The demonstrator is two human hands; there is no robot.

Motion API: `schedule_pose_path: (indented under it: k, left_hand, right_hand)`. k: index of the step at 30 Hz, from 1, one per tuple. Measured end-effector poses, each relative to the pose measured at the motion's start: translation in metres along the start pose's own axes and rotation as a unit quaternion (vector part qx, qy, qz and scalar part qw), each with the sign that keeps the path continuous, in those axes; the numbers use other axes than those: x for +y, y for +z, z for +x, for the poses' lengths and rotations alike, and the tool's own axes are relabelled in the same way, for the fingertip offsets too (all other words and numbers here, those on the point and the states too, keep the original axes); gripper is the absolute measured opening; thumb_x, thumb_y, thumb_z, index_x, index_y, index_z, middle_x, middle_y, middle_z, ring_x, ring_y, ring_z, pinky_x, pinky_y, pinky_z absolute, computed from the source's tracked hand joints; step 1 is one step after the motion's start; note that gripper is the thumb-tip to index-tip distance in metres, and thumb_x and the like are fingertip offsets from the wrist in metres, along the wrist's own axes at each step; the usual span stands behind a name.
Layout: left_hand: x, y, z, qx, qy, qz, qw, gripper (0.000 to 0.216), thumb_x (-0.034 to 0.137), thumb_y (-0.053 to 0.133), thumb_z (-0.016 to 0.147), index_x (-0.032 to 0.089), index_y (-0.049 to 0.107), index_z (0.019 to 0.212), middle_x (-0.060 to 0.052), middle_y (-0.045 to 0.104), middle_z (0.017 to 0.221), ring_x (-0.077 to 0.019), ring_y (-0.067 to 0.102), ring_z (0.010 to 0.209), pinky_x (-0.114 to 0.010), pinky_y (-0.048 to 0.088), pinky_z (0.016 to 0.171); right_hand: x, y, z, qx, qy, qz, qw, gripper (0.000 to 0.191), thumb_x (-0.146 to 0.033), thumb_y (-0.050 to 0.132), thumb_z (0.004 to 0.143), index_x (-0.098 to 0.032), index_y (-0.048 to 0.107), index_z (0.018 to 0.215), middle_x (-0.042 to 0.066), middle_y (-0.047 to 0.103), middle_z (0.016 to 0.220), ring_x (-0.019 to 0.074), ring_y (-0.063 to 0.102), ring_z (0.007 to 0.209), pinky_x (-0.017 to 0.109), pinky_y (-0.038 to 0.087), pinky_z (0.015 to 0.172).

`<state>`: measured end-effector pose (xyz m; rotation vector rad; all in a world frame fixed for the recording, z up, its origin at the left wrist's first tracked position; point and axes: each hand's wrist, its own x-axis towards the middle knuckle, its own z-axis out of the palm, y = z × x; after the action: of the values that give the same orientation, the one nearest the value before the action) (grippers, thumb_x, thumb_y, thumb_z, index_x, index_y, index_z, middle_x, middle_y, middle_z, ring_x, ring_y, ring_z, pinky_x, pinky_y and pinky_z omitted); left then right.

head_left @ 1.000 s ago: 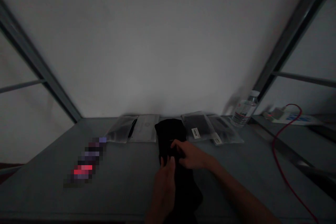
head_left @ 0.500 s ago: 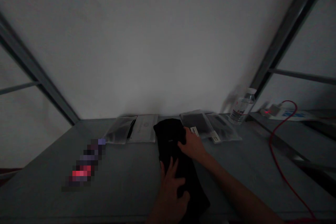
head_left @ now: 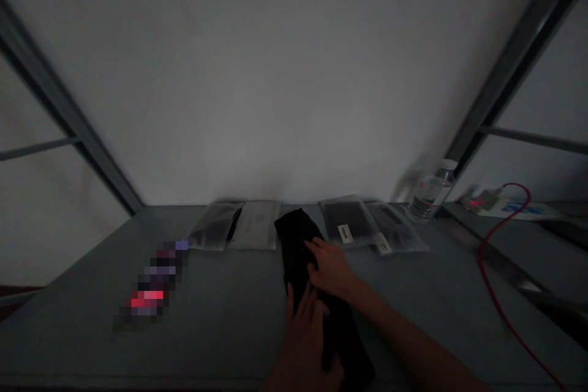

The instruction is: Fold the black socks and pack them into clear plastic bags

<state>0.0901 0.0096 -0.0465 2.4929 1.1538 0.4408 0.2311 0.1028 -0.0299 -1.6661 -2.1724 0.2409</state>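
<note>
A long black piece of cloth (head_left: pixel 298 239) lies on the grey table (head_left: pixel 220 312), running from the back toward the near edge. My left hand (head_left: pixel 305 334) lies flat on its near part, fingers stretched out. My right hand (head_left: pixel 328 266) rests flat on the middle of the cloth, fingers pointing left and apart. Neither hand grips anything. The scene is very dim.
Clear plastic packets lie along the wall: two on the left (head_left: pixel 239 223), two with dark contents on the right (head_left: pixel 362 226). A water bottle (head_left: pixel 429 193) stands at the back right. A red cable (head_left: pixel 498 282) runs across the right side. A blurred-out object (head_left: pixel 149 288) lies at left.
My right hand has slid back from the cloth's far end to its middle. My left hand stays flat on the near part, and the cloth lies a little narrower.
</note>
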Motion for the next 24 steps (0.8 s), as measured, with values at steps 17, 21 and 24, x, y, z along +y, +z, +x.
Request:
schedule_pose_path:
  k: [17, 21, 24]
  left_hand:
    - [-0.015, 0.013, -0.011, 0.055, 0.089, 0.035, 0.994, 0.043, 0.035, 0.046, 0.094, 0.028, 0.050, 0.137, -0.013, 0.029, 0.155, -0.0338, 0.030, 0.141, -0.069, 0.028, 0.108]
    - [-0.013, 0.007, -0.011, 0.032, 0.108, 0.051, 0.992, 0.042, 0.034, 0.042, 0.097, 0.029, 0.048, 0.138, -0.012, 0.036, 0.151, -0.0325, 0.033, 0.140, -0.065, 0.030, 0.109]
    - [-0.015, -0.013, -0.006, -0.002, 0.089, -0.025, 0.996, 0.037, 0.036, 0.042, 0.097, 0.030, 0.056, 0.131, -0.008, 0.047, 0.146, -0.0272, 0.044, 0.134, -0.056, 0.036, 0.110]
  right_hand:
    - [0.010, 0.012, 0.017, 0.040, 0.097, 0.055, 0.993, 0.071, -0.021, 0.047, 0.092, -0.005, 0.010, 0.151, 0.009, 0.073, 0.085, 0.0219, 0.070, 0.078, 0.030, 0.047, 0.071]
    - [0.005, 0.011, 0.022, -0.005, 0.111, -0.057, 0.992, 0.057, -0.028, 0.045, 0.094, -0.006, 0.033, 0.145, 0.017, 0.073, 0.093, 0.0274, 0.070, 0.086, 0.034, 0.048, 0.073]
    - [-0.001, 0.012, 0.022, -0.015, 0.089, -0.100, 0.991, 0.042, -0.029, 0.040, 0.095, -0.009, 0.054, 0.130, 0.019, 0.072, 0.098, 0.0301, 0.070, 0.089, 0.036, 0.048, 0.074]
